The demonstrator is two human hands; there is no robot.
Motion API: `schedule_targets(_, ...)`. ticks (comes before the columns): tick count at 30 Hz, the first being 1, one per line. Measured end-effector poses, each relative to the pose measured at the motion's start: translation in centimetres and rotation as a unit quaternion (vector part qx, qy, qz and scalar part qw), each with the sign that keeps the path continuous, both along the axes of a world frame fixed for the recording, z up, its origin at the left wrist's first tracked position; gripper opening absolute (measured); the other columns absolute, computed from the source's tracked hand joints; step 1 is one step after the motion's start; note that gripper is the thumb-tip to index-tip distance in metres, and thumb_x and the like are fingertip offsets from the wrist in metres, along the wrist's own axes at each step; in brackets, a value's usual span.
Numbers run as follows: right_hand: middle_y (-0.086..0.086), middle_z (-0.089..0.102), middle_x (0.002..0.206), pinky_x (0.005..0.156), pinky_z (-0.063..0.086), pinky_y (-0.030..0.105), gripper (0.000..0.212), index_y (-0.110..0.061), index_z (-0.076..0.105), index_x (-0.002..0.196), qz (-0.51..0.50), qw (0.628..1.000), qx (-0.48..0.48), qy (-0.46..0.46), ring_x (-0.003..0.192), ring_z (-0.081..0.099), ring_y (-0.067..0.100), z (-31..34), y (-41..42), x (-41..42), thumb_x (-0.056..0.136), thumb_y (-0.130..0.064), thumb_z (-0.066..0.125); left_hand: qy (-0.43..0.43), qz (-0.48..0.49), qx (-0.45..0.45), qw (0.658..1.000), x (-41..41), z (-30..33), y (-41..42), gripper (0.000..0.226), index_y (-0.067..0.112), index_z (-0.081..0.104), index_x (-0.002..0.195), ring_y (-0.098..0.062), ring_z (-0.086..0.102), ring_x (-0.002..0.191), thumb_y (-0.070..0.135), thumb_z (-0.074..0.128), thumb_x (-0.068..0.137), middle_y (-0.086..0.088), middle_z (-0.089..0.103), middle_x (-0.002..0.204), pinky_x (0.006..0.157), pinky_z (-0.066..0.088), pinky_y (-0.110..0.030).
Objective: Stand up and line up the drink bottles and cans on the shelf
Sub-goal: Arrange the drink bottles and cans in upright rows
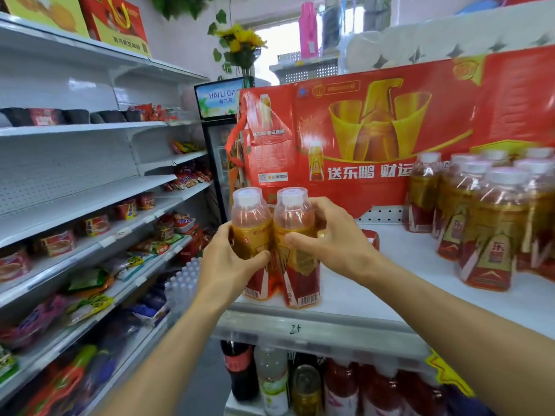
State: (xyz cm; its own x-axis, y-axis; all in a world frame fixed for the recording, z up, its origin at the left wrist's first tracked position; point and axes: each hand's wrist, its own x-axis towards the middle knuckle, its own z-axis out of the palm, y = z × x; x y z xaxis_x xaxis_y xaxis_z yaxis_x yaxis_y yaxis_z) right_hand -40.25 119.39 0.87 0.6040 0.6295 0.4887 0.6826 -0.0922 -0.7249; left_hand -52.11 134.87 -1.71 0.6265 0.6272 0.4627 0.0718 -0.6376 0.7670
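The left hand (pixel 226 259) grips the left bottle (pixel 251 244); the right hand (pixel 332 246) grips the right bottle (pixel 297 250). Fingers of each hand curl round its bottle. Both bottles stand upright, touching, at the front left edge of the shelf (pixel 375 283). A bottle group (pixel 486 217) stands well apart on the right.

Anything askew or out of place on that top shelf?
Nothing spilled or damaged. The two held bottles stand upright at the shelf front-left corner, left hand and right hand gripping one each, apart from the bottle group at right. A small red pack lies behind the right hand.
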Motion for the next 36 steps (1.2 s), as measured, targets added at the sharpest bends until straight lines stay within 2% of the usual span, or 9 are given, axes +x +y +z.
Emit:
schedule_targets(3, -0.015, 0.065, 0.108, 0.087, 0.055, 0.037, 0.066, -0.031, 0.051, 0.123, -0.017, 1.000, 0.005, -0.002, 0.098, 0.062, 0.002, 0.1, -3.3, 0.7, 0.063, -0.052, 0.073, -0.009, -0.023, 0.010, 1.000, 1.0, 0.0, -3.2, 0.056, 0.028, 0.050, 0.118, 0.026, 0.050, 0.080, 0.020, 0.083, 0.074, 0.018, 0.058, 0.096, 0.059, 0.040, 0.001)
schedule_targets(6, -0.016, 0.065, 0.108, 0.088, 0.055, 0.036, 0.069, -0.031, 0.051, 0.123, -0.043, 0.999, 0.008, -0.012, 0.099, 0.062, 0.002, 0.4, -7.2, 1.7, 0.062, -0.055, 0.071, -0.008, -0.049, 0.015, 0.999, 2.9, 0.4, -6.2, 0.055, 0.032, 0.051, 0.117, 0.018, 0.055, 0.080, 0.025, 0.083, 0.073, 0.017, 0.061, 0.096, 0.059, 0.043, -0.004)
schedule_targets(10, -0.015, 0.066, 0.111, 0.090, 0.054, 0.035, 0.066, -0.026, 0.051, 0.128, -0.078, 0.997, 0.008, -0.025, 0.101, 0.063, 0.002, 1.0, -12.7, 3.3, 0.070, -0.044, 0.077, -0.015, -0.098, 0.009, 0.995, 6.2, 0.6, -10.4, 0.055, 0.031, 0.051, 0.114, 0.002, 0.060, 0.090, 0.029, 0.085, 0.070, 0.017, 0.064, 0.097, 0.072, 0.050, -0.016)
schedule_targets(14, -0.015, 0.067, 0.108, 0.090, 0.054, 0.036, 0.070, -0.028, 0.054, 0.125, -0.125, 0.991, 0.006, -0.038, 0.100, 0.064, 0.003, 1.3, -17.7, 4.8, 0.062, -0.053, 0.072, 0.000, -0.157, 0.003, 0.988, 9.4, 0.5, -14.6, 0.052, 0.027, 0.055, 0.112, 0.009, 0.060, 0.081, 0.025, 0.085, 0.070, 0.014, 0.067, 0.092, 0.066, 0.048, -0.010)
schedule_targets(20, -0.018, 0.063, 0.113, 0.092, 0.053, 0.036, 0.065, -0.030, 0.050, 0.130, -0.192, 0.981, -0.005, -0.037, 0.104, 0.060, 0.003, 0.9, -23.7, 6.4, 0.072, -0.042, 0.078, -0.010, -0.190, -0.010, 0.982, 12.6, -0.4, -20.3, 0.048, 0.029, 0.054, 0.108, 0.009, 0.057, 0.078, 0.025, 0.084, 0.070, 0.017, 0.064, 0.088, 0.065, 0.045, -0.009)
schedule_targets(24, -0.017, 0.064, 0.105, 0.086, 0.056, 0.038, 0.060, -0.030, 0.049, 0.126, -0.229, 0.973, -0.017, -0.027, 0.096, 0.062, 0.004, 0.5, -26.3, 7.2, 0.074, -0.043, 0.076, -0.001, -0.201, -0.006, 0.980, 14.1, -0.3, -23.1, 0.048, 0.031, 0.052, 0.109, 0.011, 0.058, 0.076, 0.028, 0.082, 0.072, 0.014, 0.066, 0.091, 0.061, 0.042, -0.008)
schedule_targets(29, -0.014, 0.061, 0.106, 0.080, 0.053, 0.027, 0.062, -0.026, 0.039, 0.130, -0.227, 0.972, -0.059, 0.007, 0.092, 0.061, 0.002, 0.8, -27.2, 7.5, 0.081, -0.039, 0.073, 0.015, -0.201, -0.018, 0.979, 14.3, -0.1, -23.8, 0.050, 0.033, 0.045, 0.110, 0.009, 0.058, 0.081, 0.027, 0.080, 0.075, 0.016, 0.063, 0.093, 0.069, 0.047, -0.015)
schedule_targets(32, -0.006, 0.056, 0.120, 0.094, 0.051, 0.039, 0.064, -0.028, 0.032, 0.133, -0.236, 0.969, -0.067, -0.018, 0.106, 0.058, 0.014, 1.2, -26.7, 7.2, 0.082, -0.032, 0.071, 0.012, -0.221, -0.032, 0.975, 14.0, -0.2, -23.8, 0.053, 0.036, 0.044, 0.116, 0.012, 0.058, 0.086, 0.027, 0.080, 0.079, 0.016, 0.061, 0.103, 0.073, 0.049, -0.014)
schedule_targets(36, 0.005, 0.033, 0.144, 0.113, 0.029, 0.039, 0.075, -0.016, 0.028, 0.144, -0.284, 0.942, 0.002, -0.176, 0.134, 0.029, 0.021, 1.7, -24.9, 6.5, 0.083, -0.023, 0.070, 0.028, -0.235, -0.016, 0.971, 13.2, -0.7, -22.5, 0.063, 0.034, 0.044, 0.135, 0.000, 0.054, 0.114, 0.037, 0.077, 0.081, 0.013, 0.056, 0.127, 0.100, 0.046, -0.032)
